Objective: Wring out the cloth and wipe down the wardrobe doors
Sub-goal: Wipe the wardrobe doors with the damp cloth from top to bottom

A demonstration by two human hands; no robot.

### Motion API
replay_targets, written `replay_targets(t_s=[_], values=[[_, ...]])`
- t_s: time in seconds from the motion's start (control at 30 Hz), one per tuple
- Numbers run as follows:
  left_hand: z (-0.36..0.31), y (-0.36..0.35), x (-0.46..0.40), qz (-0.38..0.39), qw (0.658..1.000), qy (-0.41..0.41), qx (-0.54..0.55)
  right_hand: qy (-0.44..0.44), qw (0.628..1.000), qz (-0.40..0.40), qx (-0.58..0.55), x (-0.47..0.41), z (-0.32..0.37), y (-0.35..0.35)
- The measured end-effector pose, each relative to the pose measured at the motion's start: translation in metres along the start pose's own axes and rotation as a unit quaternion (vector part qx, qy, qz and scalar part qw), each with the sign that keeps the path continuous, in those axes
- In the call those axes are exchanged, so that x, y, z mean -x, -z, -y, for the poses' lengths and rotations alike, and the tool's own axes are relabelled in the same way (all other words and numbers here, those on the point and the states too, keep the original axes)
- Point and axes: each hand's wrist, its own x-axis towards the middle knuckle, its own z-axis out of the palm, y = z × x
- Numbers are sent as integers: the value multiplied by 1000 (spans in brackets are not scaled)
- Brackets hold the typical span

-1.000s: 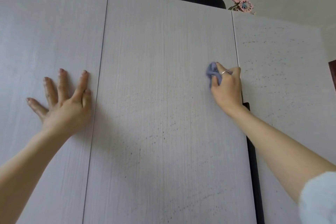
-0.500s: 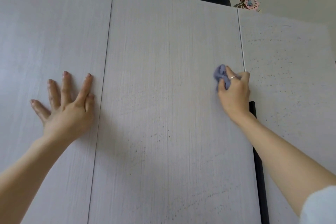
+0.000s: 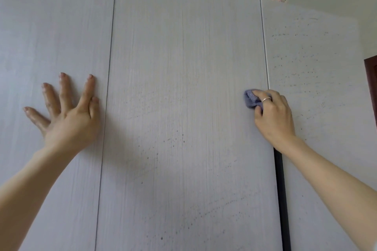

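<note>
The little purple cloth [image 3: 251, 100] is bunched up in the right hand [image 3: 272, 114], whose fingers are curled around it, pressing it on the middle door [image 3: 183, 108] right by its right edge. So the wiping looks under way. The left hand [image 3: 67, 114] is flat and spread wide on the left door [image 3: 51, 36], holding nothing. Dark specks dot the middle door and the right door [image 3: 316, 67], so I think lots is left.

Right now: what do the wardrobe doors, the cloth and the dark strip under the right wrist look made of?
Wardrobe doors: likely laminated board, matte pale grey, printed vertical wood grain; dark specks on the surface.
Cloth: soft knit or terry fabric, blue-purple, bunched and ribbed in the right hand.
Dark strip: black, smooth, faint sheen; plastic or painted metal, cannot tell which.
</note>
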Motion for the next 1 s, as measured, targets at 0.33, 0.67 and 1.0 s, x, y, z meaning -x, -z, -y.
replay_targets(t_s=[0.33, 0.67, 1.0], values=[[1, 1, 8, 7, 1000, -6, -14, 306, 946, 44, -99, 78, 37, -5], [7, 0, 8, 1, 1000, -8, -23, -42, 991, -22, -122, -45, 105, -23], [10, 1, 10, 11, 999, -18, -33, 229, 964, 46, -127, -38, 106, -22]])
